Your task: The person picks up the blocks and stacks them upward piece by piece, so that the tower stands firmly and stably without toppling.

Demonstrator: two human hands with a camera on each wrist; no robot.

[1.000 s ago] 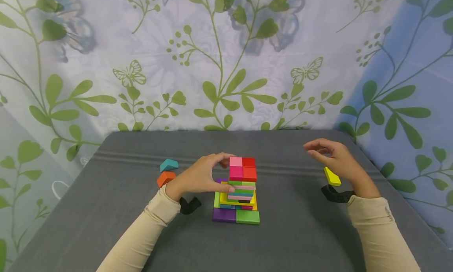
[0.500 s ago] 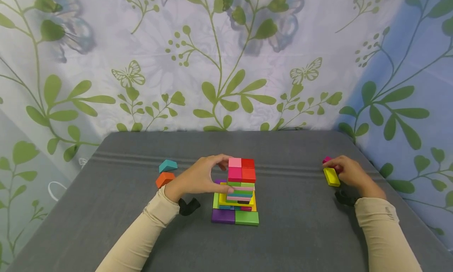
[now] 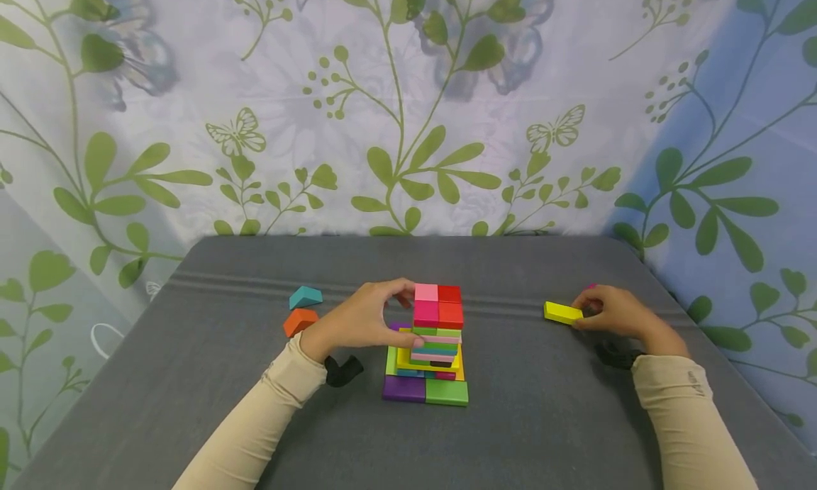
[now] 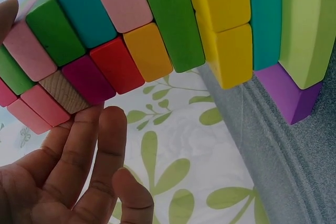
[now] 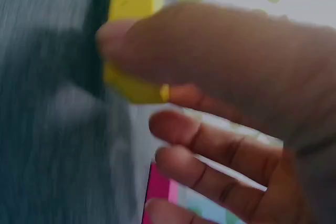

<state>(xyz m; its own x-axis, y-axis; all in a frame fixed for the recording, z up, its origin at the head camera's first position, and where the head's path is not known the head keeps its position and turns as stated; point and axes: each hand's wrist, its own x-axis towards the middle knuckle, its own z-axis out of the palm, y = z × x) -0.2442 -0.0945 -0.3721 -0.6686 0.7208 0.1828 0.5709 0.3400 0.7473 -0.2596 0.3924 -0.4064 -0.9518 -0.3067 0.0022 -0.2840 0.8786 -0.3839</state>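
A tower of coloured wooden blocks [image 3: 437, 314] stands on the grey surface, with pink and red pieces on top and wider layers below. My left hand [image 3: 364, 318] holds the tower near its top, thumb on the near side and fingers behind. In the left wrist view the fingertips touch pink and bare-wood block ends [image 4: 65, 92]. Off to the right, my right hand [image 3: 618, 314] pinches one end of a yellow block [image 3: 560, 313] between thumb and finger. Close behind that hand lies a magenta block [image 5: 157, 186], mostly hidden in the head view.
Left of the tower lie a teal block [image 3: 305, 297] and an orange block [image 3: 298, 323], both with angled faces. The grey tabletop [image 3: 510, 419] meets a leaf-patterned curtain [image 3: 408, 121] at its back edge. Each wrist wears a black strap [image 3: 345, 371].
My right hand came down to the yellow block and took hold of it. The block has shifted left and turned, now lying more crosswise. The left hand stays on the tower.
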